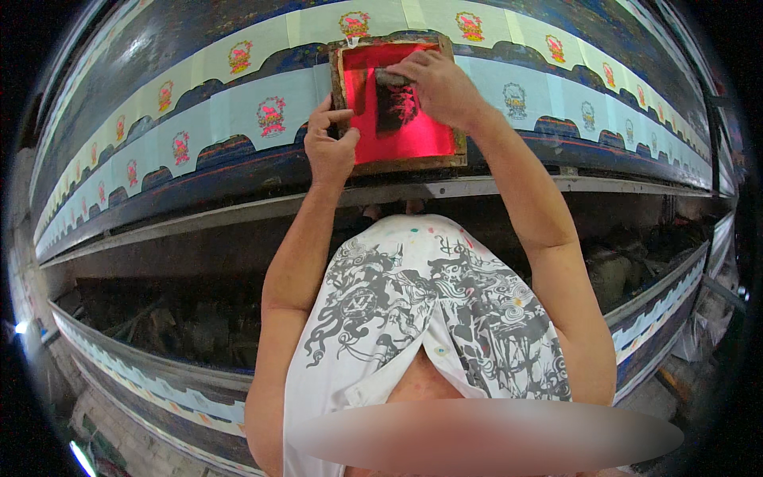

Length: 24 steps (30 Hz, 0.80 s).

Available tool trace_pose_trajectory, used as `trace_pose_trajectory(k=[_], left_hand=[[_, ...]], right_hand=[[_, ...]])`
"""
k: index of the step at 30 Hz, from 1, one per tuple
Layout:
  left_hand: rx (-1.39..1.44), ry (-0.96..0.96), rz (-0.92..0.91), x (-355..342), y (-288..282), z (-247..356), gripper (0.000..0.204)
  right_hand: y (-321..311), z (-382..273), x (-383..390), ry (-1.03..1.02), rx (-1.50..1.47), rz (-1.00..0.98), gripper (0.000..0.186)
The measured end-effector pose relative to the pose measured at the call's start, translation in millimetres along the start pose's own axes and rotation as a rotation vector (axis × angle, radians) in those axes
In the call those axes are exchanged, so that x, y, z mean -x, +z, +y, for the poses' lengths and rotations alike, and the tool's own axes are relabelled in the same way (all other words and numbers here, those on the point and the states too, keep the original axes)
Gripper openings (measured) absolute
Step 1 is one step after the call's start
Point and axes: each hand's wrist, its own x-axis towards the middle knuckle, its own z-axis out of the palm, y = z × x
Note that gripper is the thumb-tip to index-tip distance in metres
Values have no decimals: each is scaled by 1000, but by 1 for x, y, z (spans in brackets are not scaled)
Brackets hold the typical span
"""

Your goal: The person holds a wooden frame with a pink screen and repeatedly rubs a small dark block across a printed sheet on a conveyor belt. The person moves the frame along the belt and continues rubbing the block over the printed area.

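Note:
A wooden screen-printing frame (409,162) rests on the long printing table, its mesh covered with bright pink ink (433,141). My left hand (327,151) grips the frame's left side, thumb and fingers closed about the rim. Inside the frame, toward its far side, my right hand (439,87) is closed on a squeegee (389,78) with a greyish upper edge. My fingers hide part of the squeegee. Just below it, a dark patch with a pink pattern (404,107) shows on the mesh.
Pale blue fabric strips (226,115) and cream strips (298,28) run along the curved-looking dark table. Prints left of the frame have pink in them; a near-row print (515,99) to the right is only grey. A metal rail (477,186) edges the table. Behind me stands another table (159,362).

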Motion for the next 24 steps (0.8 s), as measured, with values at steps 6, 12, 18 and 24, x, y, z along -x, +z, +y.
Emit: trace_pose_trajectory(k=[6,12,18,24], left_hand=[[304,-63,32,22,-47,-16,25],[479,-132,13,11,-60,-28,25],[476,-128,6,-12,-71,-21,25],[482,-144,12,3,-62,-19,28]], right_hand=[[23,-107,45,-113,84,69,39],[3,-137,51,-110,-66,-56,36],[-17,-88,-12,-44,-195,-228,43],[4,-40,-47,66,-34,-73,43]])
